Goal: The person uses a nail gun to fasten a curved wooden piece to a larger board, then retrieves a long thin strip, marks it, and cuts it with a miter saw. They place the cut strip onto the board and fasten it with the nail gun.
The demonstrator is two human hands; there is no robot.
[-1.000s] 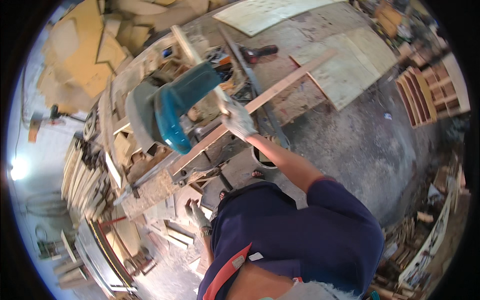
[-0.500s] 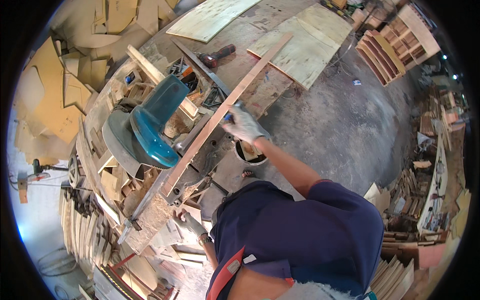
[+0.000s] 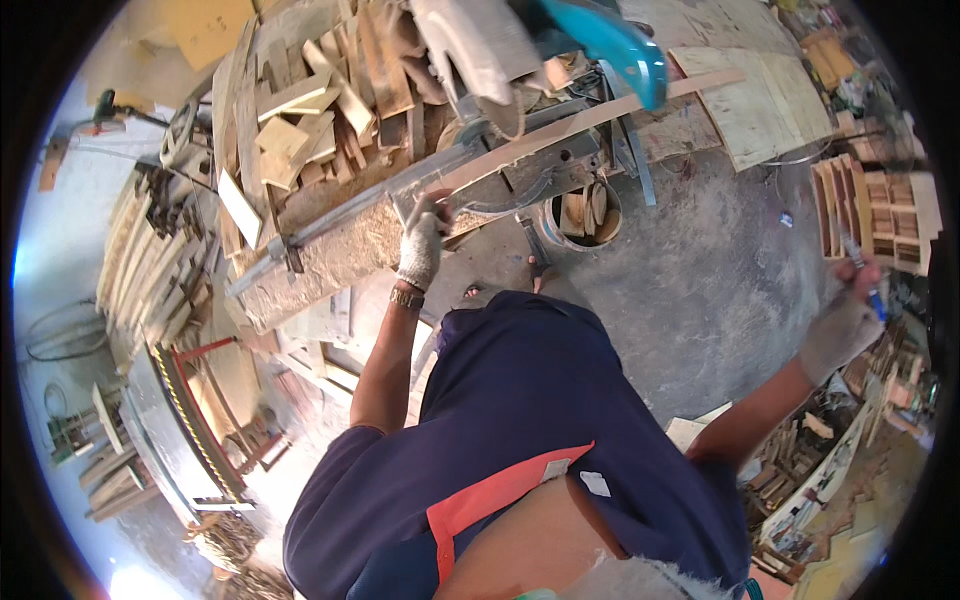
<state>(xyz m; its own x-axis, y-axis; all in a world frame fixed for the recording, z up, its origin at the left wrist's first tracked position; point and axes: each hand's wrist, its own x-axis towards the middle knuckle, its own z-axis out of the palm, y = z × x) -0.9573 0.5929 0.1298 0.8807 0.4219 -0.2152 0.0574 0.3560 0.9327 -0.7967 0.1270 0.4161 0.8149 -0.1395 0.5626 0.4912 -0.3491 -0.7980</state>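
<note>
A long narrow wooden strip point(image 3: 600, 118) lies across the metal base of a miter saw, under its teal guard or housing point(image 3: 625, 50). My left hand point(image 3: 422, 245), in a pale glove with a watch at the wrist, is at the strip's near end, its fingers bent against the wood. Whether the fingertips wrap under the strip is partly hidden. Far out to the right, my right hand point(image 3: 840, 325), gloved with bare fingertips, is closed round a slim pen point(image 3: 855, 258) with a blue end. The hand is a little blurred and away from the saw.
Wood offcuts point(image 3: 290, 140) are heaped behind the saw. A round bucket point(image 3: 610, 235) with wood scraps stands on the floor below it. Plywood sheets point(image 3: 765, 110) lie at the far right, near a wooden rack point(image 3: 890, 215). A red-framed stand point(image 3: 215, 400) is at left.
My view has turned, shifting the saw upward and rightward. My right hand has left the strip and swung far right with the pen. My left hand has come up to the strip's near end.
</note>
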